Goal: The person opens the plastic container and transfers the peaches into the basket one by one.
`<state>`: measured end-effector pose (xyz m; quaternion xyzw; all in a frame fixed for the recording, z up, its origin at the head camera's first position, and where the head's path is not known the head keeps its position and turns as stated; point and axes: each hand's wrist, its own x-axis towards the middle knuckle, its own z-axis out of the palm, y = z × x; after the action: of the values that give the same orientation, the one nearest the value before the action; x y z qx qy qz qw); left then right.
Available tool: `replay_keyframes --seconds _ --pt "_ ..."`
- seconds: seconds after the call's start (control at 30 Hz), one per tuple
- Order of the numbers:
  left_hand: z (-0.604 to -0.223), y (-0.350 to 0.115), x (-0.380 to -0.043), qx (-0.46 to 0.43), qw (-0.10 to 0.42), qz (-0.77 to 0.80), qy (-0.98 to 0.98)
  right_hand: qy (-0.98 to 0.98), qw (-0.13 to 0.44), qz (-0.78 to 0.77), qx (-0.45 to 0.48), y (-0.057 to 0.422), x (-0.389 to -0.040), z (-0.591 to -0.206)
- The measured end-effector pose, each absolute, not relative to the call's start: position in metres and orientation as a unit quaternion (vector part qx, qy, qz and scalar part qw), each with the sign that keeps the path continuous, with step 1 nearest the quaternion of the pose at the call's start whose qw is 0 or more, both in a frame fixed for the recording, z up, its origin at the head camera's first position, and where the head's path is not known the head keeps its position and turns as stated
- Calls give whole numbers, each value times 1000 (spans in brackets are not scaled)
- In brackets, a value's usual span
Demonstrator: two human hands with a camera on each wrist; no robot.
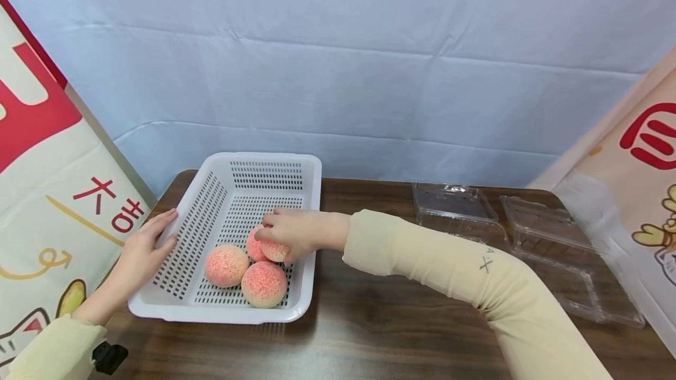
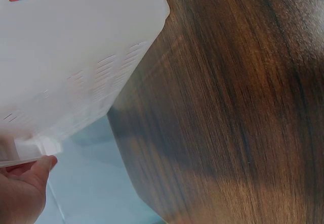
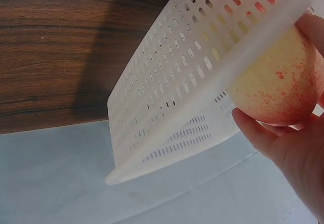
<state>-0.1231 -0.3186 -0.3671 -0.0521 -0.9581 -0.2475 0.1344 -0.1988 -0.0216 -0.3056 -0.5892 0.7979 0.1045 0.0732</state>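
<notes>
A white plastic basket (image 1: 200, 313) with slotted walls stands on the left part of the table. My left hand (image 1: 138, 258) holds its left rim; the left wrist view shows the thumb (image 2: 44, 167) at the rim's edge. Over the basket's right side, my right hand (image 1: 296, 231) grips a pink-speckled peach (image 1: 274, 251). Cream-yellow skin shows on this peach (image 3: 278, 82) in the right wrist view, close beside the basket rim. Below it in the basket lie a left peach (image 1: 227, 265), a front peach (image 1: 264, 284) and a partly hidden peach (image 1: 253, 245).
Clear plastic boxes, one at the back (image 1: 454, 201) and others farther right (image 1: 549, 221), sit on the dark wooden table (image 1: 380, 321). A pale blue cloth (image 1: 369, 75) hangs behind. Printed panels stand at the left (image 1: 47, 192) and right (image 1: 634, 204).
</notes>
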Motion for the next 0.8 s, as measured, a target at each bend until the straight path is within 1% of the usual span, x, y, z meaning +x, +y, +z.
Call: replay_keyframes --seconds 0.47,0.7,0.8 --pt "-370 -319 -124 -46 143 -242 -959 799 86 90 -588 -23 -198 -309" --pt "-369 -318 -124 -45 141 -244 -959 800 124 59 -584 -23 -197 -309" --pt "-368 -318 -123 -44 137 -244 -959 801 131 61 -581 -23 -197 -308"
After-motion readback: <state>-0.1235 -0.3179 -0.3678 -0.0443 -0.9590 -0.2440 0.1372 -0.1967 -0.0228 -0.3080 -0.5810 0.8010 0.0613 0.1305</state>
